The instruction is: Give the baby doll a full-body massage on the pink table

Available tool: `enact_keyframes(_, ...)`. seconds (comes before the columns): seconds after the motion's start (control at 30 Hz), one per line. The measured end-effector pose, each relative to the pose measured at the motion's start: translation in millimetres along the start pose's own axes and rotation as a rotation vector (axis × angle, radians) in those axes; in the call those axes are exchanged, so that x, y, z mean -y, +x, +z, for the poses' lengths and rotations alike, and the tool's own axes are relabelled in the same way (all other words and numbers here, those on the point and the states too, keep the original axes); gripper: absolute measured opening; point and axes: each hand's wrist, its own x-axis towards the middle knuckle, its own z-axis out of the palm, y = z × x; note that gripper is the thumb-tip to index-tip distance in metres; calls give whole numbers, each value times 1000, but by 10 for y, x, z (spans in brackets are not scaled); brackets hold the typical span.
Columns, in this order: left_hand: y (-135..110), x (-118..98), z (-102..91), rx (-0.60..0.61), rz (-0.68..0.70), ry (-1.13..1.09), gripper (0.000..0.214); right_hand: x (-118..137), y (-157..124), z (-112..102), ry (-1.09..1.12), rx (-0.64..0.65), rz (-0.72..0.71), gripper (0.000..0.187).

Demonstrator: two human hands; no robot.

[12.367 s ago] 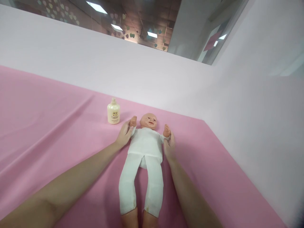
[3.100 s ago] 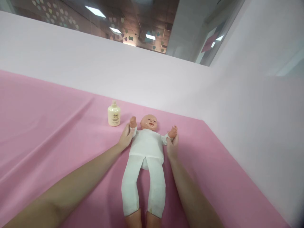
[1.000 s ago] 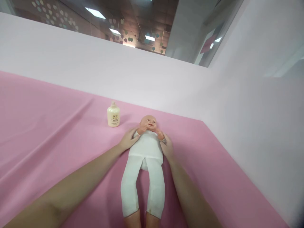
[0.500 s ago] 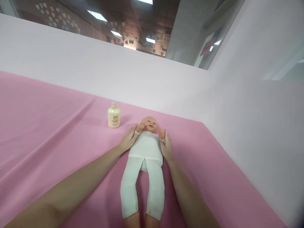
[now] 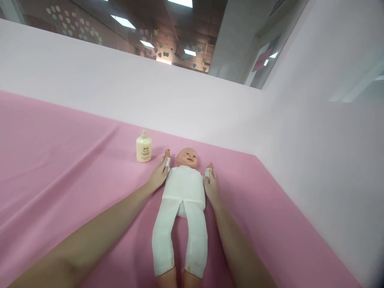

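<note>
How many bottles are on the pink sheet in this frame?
1. A cream bottle stands upright on the pink sheet, just beyond the left hand and left of the doll. None other shows.

My left hand [image 5: 158,177] and right hand [image 5: 211,187] each clasp a raised arm of the plastic baby doll in white clothes [image 5: 183,200] lying face-up on the pink cloth [image 5: 75,168], a cream lotion bottle [image 5: 143,147] standing at its eleven o'clock.
</note>
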Motion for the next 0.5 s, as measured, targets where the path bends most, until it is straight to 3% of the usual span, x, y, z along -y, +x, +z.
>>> enact_keyframes(0.13, 0, 55, -6, -32, -103, 16, 56, 32, 16, -25, 27, -3, 30, 56)
enact_keyframes(0.3, -14, 12, -19, -39, -70, -67, 53, 218, -23, -97, 21, -36, 13, 52)
enact_keyframes(0.5, -64, -201, -23, -67, 36, -117, 78, 476, -88, -105, 177, -152, 3, 78)
